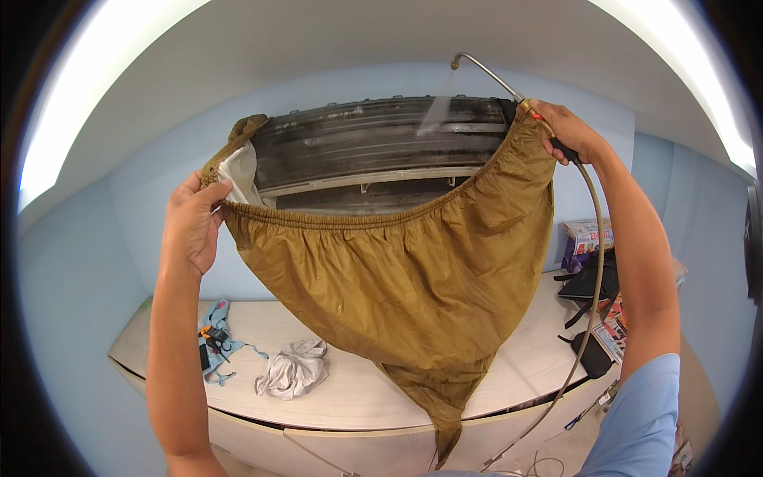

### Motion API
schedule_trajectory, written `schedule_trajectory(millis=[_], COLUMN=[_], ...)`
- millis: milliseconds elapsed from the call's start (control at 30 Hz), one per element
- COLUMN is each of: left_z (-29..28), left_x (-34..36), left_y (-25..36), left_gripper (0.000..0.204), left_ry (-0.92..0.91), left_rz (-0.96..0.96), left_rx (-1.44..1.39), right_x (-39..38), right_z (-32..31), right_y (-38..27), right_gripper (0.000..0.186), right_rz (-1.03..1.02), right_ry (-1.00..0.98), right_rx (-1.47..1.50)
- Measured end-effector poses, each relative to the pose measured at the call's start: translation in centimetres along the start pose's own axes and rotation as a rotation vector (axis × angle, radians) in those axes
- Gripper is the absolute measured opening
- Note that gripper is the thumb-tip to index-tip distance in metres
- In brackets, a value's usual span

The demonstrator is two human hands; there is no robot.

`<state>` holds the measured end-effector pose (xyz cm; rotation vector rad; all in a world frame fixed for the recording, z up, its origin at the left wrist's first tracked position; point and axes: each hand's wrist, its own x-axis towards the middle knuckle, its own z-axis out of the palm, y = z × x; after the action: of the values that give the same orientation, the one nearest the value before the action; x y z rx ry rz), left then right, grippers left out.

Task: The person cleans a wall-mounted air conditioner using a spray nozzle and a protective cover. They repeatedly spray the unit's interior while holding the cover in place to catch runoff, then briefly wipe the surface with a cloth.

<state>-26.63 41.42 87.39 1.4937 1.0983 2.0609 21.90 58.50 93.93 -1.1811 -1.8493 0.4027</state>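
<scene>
A brown waterproof cover (397,294) with a gathered elastic rim hangs below an opened wall air conditioner (342,151), whose dark, stained back part shows. My left hand (196,211) pinches the cover's rim at the left, beside a white lining (242,175). At the upper right, my right hand (564,131) is closed around a spray wand (497,78) with a bent metal tube and brass fittings. From its nozzle a mist falls toward the unit. The cover's right edge meets my right hand; whether the fingers also grip it is hidden.
Below stands a pale wooden cabinet (350,397). A crumpled grey cloth (294,370) and a blue tool pouch (214,342) lie on it at left. Black bags (588,290) and printed boxes (586,238) sit at right. The wand's hose (592,318) runs down past the cabinet.
</scene>
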Motion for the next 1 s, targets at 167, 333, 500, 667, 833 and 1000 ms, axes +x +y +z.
schedule_trajectory(millis=[167,333,500,667,833,1000], left_z=[0.3,0.0,0.2,0.3,0.4,0.4], left_x=[0.0,0.4,0.3,0.7,0.6,0.8], left_y=[0.4,-0.4,-0.4,-0.6,-0.6,-0.7], left_gripper=[0.027,0.028,0.028,0.028,0.027,0.027], left_ry=[0.009,-0.005,0.005,-0.019,-0.022,-0.004], left_rz=[0.003,0.016,0.006,0.008,-0.002,-0.009], left_rx=[0.018,0.002,0.022,0.01,0.017,0.018], right_x=[0.0,0.7,1.0,1.3,2.0,1.7], right_z=[-1.4,-2.6,-2.7,-1.6,-1.2,-2.1], right_y=[0.8,2.3,3.6,3.0,3.5,4.2], right_gripper=[0.059,0.058,0.057,0.057,0.058,0.058], right_rz=[0.033,0.095,0.144,0.185,0.196,0.226], right_ry=[0.012,0.091,0.152,0.159,0.153,0.163], right_rx=[0.036,0.107,0.147,0.178,0.185,0.197])
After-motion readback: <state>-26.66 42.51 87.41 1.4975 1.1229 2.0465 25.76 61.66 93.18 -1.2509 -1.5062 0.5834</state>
